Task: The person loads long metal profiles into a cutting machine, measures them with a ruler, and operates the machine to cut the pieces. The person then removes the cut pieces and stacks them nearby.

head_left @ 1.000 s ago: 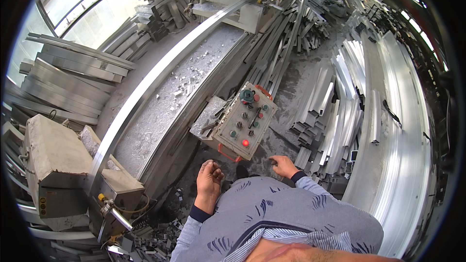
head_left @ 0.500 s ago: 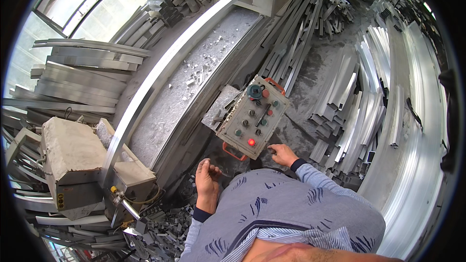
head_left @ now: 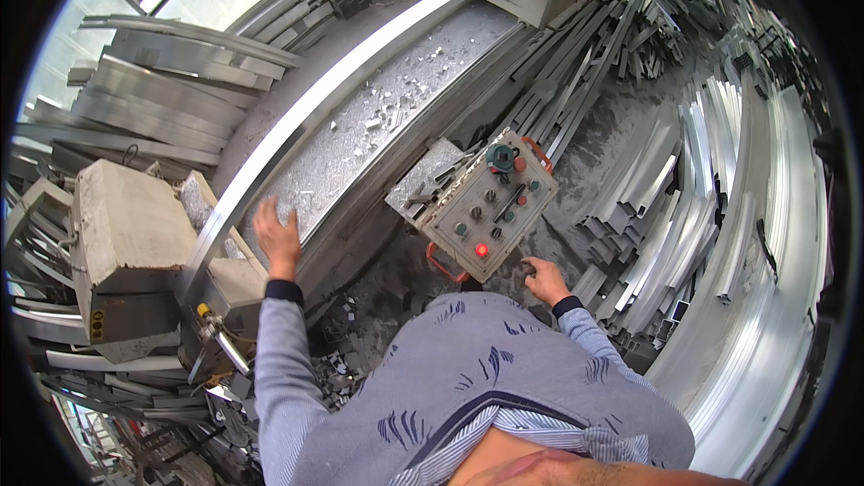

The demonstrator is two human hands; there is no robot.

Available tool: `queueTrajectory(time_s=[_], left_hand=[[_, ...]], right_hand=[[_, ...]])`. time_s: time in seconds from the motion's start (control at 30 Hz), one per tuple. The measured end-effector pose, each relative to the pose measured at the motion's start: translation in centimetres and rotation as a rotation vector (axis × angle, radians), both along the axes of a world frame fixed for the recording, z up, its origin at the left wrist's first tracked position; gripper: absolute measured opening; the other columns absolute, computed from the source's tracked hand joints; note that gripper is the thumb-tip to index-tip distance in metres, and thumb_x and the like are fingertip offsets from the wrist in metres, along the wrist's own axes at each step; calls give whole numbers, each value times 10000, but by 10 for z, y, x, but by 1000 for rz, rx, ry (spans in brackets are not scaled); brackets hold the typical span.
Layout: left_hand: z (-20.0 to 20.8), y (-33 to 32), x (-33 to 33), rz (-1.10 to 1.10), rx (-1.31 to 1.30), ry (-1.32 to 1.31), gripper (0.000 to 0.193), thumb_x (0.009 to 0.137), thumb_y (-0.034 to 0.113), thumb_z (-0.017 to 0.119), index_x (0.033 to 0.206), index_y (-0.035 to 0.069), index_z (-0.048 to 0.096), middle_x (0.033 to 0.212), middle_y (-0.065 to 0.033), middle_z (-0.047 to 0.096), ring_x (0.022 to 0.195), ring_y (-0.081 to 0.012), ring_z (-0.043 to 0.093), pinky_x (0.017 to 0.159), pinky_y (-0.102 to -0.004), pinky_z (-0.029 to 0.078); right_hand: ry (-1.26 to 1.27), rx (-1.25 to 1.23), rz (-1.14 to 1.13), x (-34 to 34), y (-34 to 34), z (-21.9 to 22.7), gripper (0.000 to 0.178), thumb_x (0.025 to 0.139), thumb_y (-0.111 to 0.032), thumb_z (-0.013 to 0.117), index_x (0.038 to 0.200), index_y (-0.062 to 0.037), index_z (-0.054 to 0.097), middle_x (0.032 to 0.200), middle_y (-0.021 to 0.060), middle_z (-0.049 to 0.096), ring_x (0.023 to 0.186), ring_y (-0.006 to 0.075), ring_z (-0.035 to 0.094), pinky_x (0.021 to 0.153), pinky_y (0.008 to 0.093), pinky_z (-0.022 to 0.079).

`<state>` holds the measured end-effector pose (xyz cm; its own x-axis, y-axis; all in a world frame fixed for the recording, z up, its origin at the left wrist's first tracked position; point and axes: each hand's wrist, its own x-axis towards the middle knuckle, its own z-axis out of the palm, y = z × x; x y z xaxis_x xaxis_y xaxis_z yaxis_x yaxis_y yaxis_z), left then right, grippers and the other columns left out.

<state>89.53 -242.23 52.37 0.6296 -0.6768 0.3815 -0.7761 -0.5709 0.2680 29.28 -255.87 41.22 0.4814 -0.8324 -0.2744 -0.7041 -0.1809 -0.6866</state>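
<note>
My left hand (head_left: 276, 238) reaches out over the edge of the chip-strewn machine bed (head_left: 346, 139), its fingers apart and nothing in them. Just beyond its fingertips runs a long silvery metal profile (head_left: 310, 106), which spans from the near saw head (head_left: 135, 225) to the far one. Beside the lower right corner of the control box (head_left: 495, 207), my right hand (head_left: 545, 281) is curled, thumb and fingers together. Something small and dark shows at its fingertips, too small to make out. A red light (head_left: 481, 250) glows on the box, among several knobs and buttons.
Stacked metal profiles (head_left: 162, 99) lie at the left, and more long profiles (head_left: 720, 207) fill the right side. Small offcuts (head_left: 337, 373) are heaped on the floor near my left arm. A cylinder clamp with a yellow fitting (head_left: 216, 328) juts from the near saw head.
My left hand has moved from in front of my body out to the left, toward the long profile, and its fingers have spread. My right hand stays curled near the control box.
</note>
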Motion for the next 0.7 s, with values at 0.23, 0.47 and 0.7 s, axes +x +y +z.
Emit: queueTrajectory(time_s=[0.23,0.47,0.7], left_hand=[[-6,-21,132,181,323,-129,910,854,434,883,1611,159,459,1626,-149,448,1482,-350,442,1201,-505,372],[-22,-45,184,123,469,-94,996,838,524,876,1642,163,411,1596,-142,479,1459,-350,478,1195,-557,349],[-29,-43,200,18,327,-154,866,809,516,887,1498,112,551,1226,-142,694,1172,-327,663,1025,-449,505]], right_hand=[[21,-19,-33,41,34,3,518,790,-75,645,1303,-67,719,1063,197,795,986,347,778,888,430,618],[41,7,-90,81,62,26,534,796,-91,647,1325,-57,709,1075,183,801,986,331,780,903,410,616],[106,38,-122,100,86,26,541,803,-91,640,1339,-49,701,1093,182,802,966,319,781,882,407,615]])
